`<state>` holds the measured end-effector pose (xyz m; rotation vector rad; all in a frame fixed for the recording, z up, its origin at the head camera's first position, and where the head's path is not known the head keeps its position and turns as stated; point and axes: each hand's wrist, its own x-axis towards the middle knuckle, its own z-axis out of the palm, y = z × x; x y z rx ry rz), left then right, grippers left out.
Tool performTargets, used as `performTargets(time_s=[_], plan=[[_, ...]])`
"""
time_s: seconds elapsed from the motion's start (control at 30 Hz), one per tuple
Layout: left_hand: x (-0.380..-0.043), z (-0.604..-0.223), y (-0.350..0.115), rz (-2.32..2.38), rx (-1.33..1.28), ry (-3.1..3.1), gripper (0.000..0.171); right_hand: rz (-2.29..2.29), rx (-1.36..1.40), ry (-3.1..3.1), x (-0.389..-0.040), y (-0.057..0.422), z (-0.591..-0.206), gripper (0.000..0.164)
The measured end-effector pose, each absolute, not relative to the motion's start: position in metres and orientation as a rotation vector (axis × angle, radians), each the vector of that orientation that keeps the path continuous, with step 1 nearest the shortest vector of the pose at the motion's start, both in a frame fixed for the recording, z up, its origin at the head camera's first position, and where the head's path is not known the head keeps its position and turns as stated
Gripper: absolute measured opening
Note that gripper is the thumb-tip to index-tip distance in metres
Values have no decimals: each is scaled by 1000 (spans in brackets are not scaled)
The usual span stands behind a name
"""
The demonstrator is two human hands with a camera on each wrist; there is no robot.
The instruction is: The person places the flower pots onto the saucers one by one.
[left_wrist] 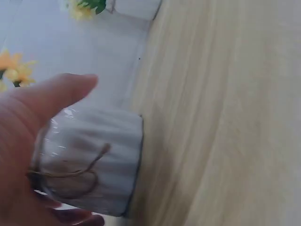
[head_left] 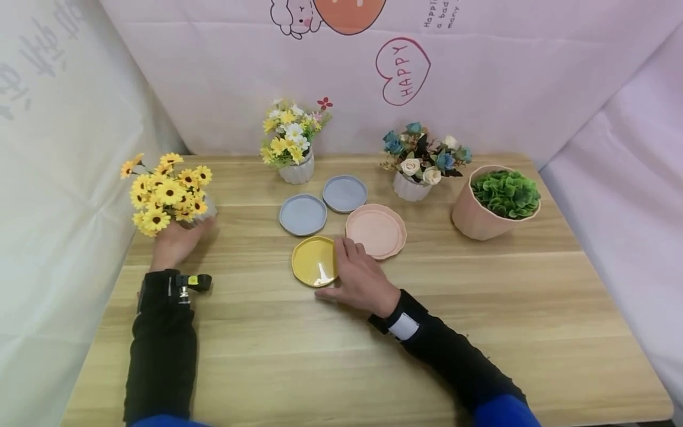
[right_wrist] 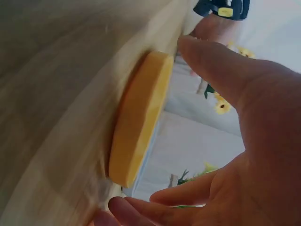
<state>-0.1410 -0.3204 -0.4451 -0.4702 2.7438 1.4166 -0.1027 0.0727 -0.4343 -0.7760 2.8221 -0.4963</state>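
Head view: A person's 2 bare hands are over a wooden table [head_left: 251, 362]. The left grip [head_left: 180, 242] is released, loosely around a white pot [head_left: 210, 207] of yellow flowers [head_left: 168, 193]; the blooms spread just beyond it and hide part of the pot. The right grip [head_left: 363, 279] is unclenched beside a yellow plate [head_left: 312, 261], which lies flat just to its left. Beyond the right grip, slightly to its right, is a pink plate [head_left: 376, 230]; farther beyond and to its left are 2 blue plates [head_left: 303, 214]. A yellow-and-white bouquet [head_left: 290, 133] stands beyond the left grip, well to its right. Blue and cream roses [head_left: 427, 154] and a pink pot [head_left: 472, 216] of green leaves [head_left: 507, 193] stand well beyond the right grip, to its right.

Left wrist view: The white pot, tied with brown twine [left_wrist: 70, 176], stands between the left grip's straight thumb and its fingers. A gap shows at the thumb; whether the fingers touch cannot be told.

Right wrist view: The yellow plate appears edge-on between the right grip's thumb and fingers, which hold nothing.
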Motion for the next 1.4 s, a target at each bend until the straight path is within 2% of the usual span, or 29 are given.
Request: performTargets(time_s=[0.1, 0.23, 0.7, 1.4], plan=[[-149, -451, -322, 1455, -453, 2862, 100, -439, -773, 2840, -106, 65, -438, 123], [-155, -455, -325, 1404, -526, 2841, 100, -387, -780, 2854, -111, 56, -440, 126], [-158, -453, -324, 1336, -537, 2765, 106, -336, -777, 2874, -120, 56, -444, 112], [-153, -445, -329, 1126, -538, 2685, 118, -345, -773, 2832, -121, 55, -441, 113]])
